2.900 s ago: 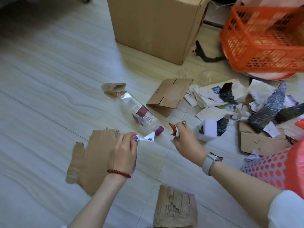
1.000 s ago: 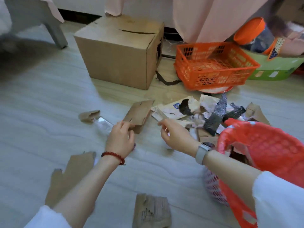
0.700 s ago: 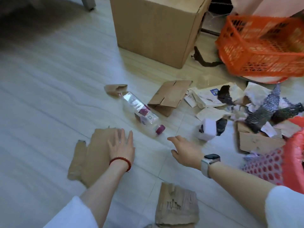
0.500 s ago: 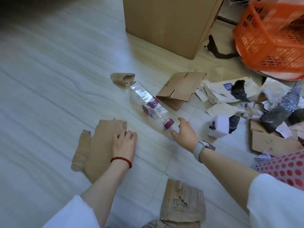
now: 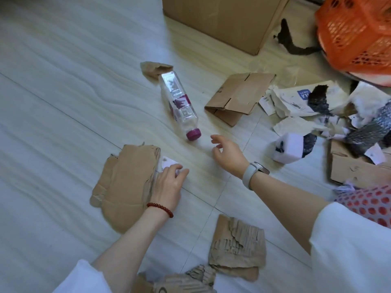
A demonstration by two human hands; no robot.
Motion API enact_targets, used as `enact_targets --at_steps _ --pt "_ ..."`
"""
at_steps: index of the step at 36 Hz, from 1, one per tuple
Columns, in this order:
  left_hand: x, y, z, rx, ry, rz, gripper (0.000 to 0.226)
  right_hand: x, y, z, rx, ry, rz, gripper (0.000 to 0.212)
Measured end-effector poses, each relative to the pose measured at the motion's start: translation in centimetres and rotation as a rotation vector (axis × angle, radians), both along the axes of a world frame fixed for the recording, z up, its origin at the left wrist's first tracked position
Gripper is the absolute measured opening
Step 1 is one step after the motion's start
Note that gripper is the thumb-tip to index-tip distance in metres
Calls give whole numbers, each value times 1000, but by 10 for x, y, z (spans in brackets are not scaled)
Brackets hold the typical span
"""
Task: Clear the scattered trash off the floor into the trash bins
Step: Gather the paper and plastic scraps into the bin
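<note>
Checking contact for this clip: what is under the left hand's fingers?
The left hand rests on the edge of a torn cardboard sheet, its fingers on a small white paper scrap. Only the scrap's far corner shows; the rest is covered by the fingers.

Home room: tiled floor, cardboard box, laundry basket

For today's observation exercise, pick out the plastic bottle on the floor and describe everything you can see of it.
The bottle is clear plastic, square-sided and seemingly empty, with a magenta cap screwed on and a magenta and white label around its middle. It lies on its side on the pale floor, cap toward the person. Its base rests beside a crumpled brown scrap. No hand touches it; the right hand hovers just short of the cap, fingers loosely curled.
</note>
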State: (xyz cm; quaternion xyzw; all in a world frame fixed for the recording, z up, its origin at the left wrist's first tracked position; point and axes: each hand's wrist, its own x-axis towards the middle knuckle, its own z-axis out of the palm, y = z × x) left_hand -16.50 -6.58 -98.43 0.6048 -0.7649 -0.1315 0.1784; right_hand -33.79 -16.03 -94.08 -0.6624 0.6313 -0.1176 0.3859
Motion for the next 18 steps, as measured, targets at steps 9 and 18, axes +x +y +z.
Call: enact_targets --at_steps 9,18 --pt "-74 -19 11 1 275 -32 60 -96 12 -1 -126 458 132 49" --pt "-86 -56 39 364 863 708 41 -88 15 -3 233 549 325 76"
